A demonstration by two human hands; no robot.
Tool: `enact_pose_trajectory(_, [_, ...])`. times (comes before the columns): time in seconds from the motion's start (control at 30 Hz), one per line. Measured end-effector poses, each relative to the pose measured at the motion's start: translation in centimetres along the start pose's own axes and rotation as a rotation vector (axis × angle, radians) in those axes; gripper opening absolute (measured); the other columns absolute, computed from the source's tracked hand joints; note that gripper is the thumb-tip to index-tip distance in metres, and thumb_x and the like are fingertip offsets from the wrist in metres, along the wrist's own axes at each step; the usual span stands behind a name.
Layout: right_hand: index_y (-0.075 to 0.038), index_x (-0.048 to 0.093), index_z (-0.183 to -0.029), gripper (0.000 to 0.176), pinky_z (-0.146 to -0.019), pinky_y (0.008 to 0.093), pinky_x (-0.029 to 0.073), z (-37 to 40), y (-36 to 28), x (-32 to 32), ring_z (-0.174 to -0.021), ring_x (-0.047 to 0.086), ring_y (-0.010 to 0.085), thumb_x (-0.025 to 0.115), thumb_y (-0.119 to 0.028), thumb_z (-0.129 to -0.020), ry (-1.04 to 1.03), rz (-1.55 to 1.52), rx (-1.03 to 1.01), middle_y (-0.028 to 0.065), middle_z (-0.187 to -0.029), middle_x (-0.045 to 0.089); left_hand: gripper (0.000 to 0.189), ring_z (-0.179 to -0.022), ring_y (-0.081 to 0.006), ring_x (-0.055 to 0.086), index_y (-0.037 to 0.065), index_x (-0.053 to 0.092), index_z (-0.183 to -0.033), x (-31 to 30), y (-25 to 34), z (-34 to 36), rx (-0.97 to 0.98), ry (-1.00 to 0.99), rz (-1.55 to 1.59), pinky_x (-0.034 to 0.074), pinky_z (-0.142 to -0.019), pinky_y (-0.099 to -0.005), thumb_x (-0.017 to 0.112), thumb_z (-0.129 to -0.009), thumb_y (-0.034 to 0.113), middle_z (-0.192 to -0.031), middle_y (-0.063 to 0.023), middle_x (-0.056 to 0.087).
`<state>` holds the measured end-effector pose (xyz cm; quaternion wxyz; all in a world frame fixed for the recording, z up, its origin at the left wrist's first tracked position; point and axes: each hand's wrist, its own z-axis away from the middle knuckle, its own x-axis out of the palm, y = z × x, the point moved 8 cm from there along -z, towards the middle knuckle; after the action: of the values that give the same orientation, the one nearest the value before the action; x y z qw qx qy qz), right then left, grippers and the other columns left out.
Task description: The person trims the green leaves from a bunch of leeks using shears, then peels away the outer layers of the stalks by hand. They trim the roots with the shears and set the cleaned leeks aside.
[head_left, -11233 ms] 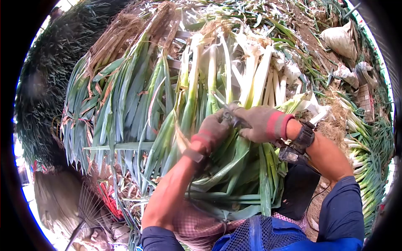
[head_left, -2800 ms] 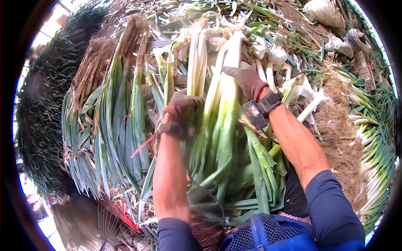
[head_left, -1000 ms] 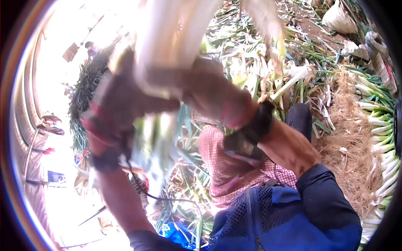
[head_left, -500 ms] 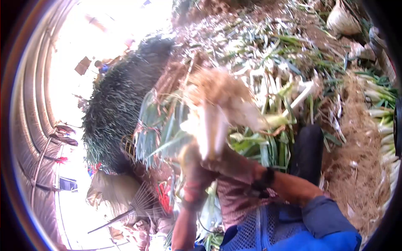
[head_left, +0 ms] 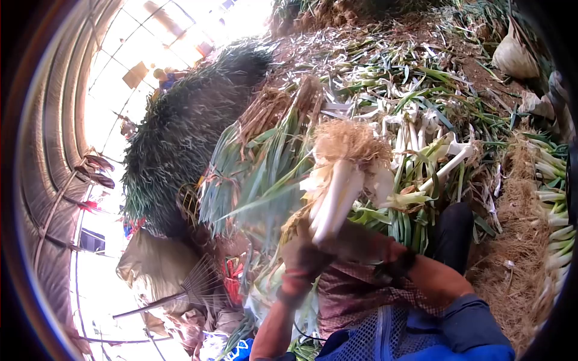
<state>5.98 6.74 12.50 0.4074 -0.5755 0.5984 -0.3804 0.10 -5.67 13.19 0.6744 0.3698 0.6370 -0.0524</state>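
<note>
Both gloved hands meet at the lower middle of the view, around a bunch of thick white leek stems. Tan roots top the bunch, which points away from me. My left hand is closed on the stems from the left, beside some yellowish leaf. From the right my right hand wraps the lower part of the same bunch; its fingers are partly blurred. Long green leaves lie to the left of the bunch. More leeks with white stalks rest just right of it.
A large dark green leek pile stands at the left. Below it are a metal rake and a tan sack. Trimmed leeks with roots line the right side. Leaf scraps cover the ground ahead. A person is far back left.
The leek bunch and both hands appear a little farther right and lower. The surroundings have shifted in view too, and the bunch looks sharper. Both hands still hold it.
</note>
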Motion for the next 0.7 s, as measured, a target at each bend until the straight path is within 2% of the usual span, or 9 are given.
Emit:
enact_pose_trajectory(0.03, [-0.001,0.069,-0.120,0.040,-0.099,0.0436,0.055,-0.1,-1.5,-1.1,-0.110,0.070,0.0357,0.076,-0.035,-0.101,-0.005,0.000,0.010,0.0202,-0.112,0.073,0.089,-0.089,-0.0489,0.074,0.008,0.052,-0.136,0.3,0.0,0.1,-0.007,-0.005,0.008,0.058,-0.073,-0.0572,0.092,-0.070,0.052,-0.100,-0.0235,0.073])
enact_pose_trajectory(0.1, [-0.002,0.072,-0.125,0.048,-0.105,0.0458,0.053,3.2,0.6,-1.9,-0.116,0.072,0.0391,0.070,-0.045,-0.102,-0.516,0.567,0.696,0.0230,-0.115,0.076,0.090,-0.088,-0.0474,0.073,0.008,0.053,-0.135,0.6,0.6,0.3,0.006,0.020,-0.121,0.057,-0.072,-0.0574,0.093,-0.068,0.053,-0.102,-0.0230,0.071])
enact_pose_trajectory(0.13, [-0.005,0.075,-0.120,0.054,-0.086,0.0464,0.058,3.3,-1.0,-2.4,-0.094,0.074,0.0384,0.068,-0.055,-0.101,-0.532,0.692,0.428,0.0209,-0.098,0.077,0.081,-0.082,-0.0460,0.071,0.006,0.055,-0.130,0.7,1.3,0.5,0.060,0.064,-0.156,0.056,-0.069,-0.0566,0.090,-0.071,0.050,-0.100,-0.0225,0.070])
enact_pose_trajectory(0.2, [-0.005,0.076,-0.118,0.045,-0.083,0.0455,0.058,1.5,-8.2,-4.2,-0.095,0.075,0.0348,0.072,-0.047,-0.100,-0.426,0.795,0.272,0.0183,-0.100,0.078,0.080,-0.081,-0.0469,0.071,0.005,0.056,-0.130,1.3,1.8,0.4,0.123,0.100,-0.187,0.055,-0.068,-0.0572,0.091,-0.070,0.045,-0.100,-0.0226,0.070])
enact_pose_trajectory(0.23, [-0.007,0.075,-0.121,0.039,-0.078,0.0446,0.058,-0.1,-11.0,-5.2,-0.086,0.075,0.0314,0.076,-0.039,-0.098,-0.267,0.650,-0.142,0.0149,-0.097,0.078,0.078,-0.080,-0.0477,0.070,0.003,0.057,-0.129,1.7,2.3,0.9,0.193,0.141,-0.230,0.055,-0.068,-0.0579,0.092,-0.069,0.039,-0.101,-0.0227,0.070])
enact_pose_trajectory(0.37, [-0.005,0.074,-0.112,0.039,-0.077,0.0494,0.057,-2.2,-13.2,-9.6,-0.085,0.072,0.0333,0.082,-0.036,-0.091,0.102,1.057,-0.104,0.0141,-0.091,0.073,0.066,-0.083,-0.0419,0.069,0.005,0.058,-0.122,2.7,4.3,0.8,0.178,0.101,-0.290,0.054,-0.069,-0.0528,0.086,-0.068,0.030,-0.099,-0.0186,0.068])
enact_pose_trajectory(0.47, [-0.006,0.075,-0.117,0.040,-0.084,0.0503,0.056,-4.1,-11.3,-8.5,-0.092,0.071,0.0319,0.082,-0.035,-0.090,0.010,1.338,-0.175,0.0127,-0.099,0.073,0.041,-0.068,-0.0352,0.067,0.006,0.060,-0.110,2.4,6.1,1.3,0.295,0.216,-0.370,0.051,-0.061,-0.0491,0.076,-0.080,0.027,-0.084,-0.0141,0.064])
enact_pose_trajectory(0.6, [-0.010,0.079,-0.107,0.025,-0.089,0.0477,0.056,-4.6,-2.9,-5.9,-0.095,0.072,0.0298,0.076,-0.027,-0.089,-0.524,1.475,0.215,0.0107,-0.099,0.073,0.040,-0.071,-0.0328,0.067,0.002,0.062,-0.120,3.9,5.9,2.0,0.297,0.135,-0.356,0.050,-0.060,-0.0474,0.070,-0.086,0.022,-0.083,-0.0125,0.062])
enact_pose_trajectory(0.7, [-0.013,0.081,-0.099,0.021,-0.078,0.0447,0.059,-4.8,1.1,-7.1,-0.086,0.074,0.0288,0.067,-0.011,-0.084,-0.754,1.622,0.398,0.0100,-0.089,0.074,0.082,-0.083,-0.0393,0.068,-0.002,0.053,-0.146,5.5,5.1,2.5,0.275,0.066,-0.418,0.053,-0.077,-0.0522,0.080,-0.076,0.032,-0.102,-0.0200,0.064])
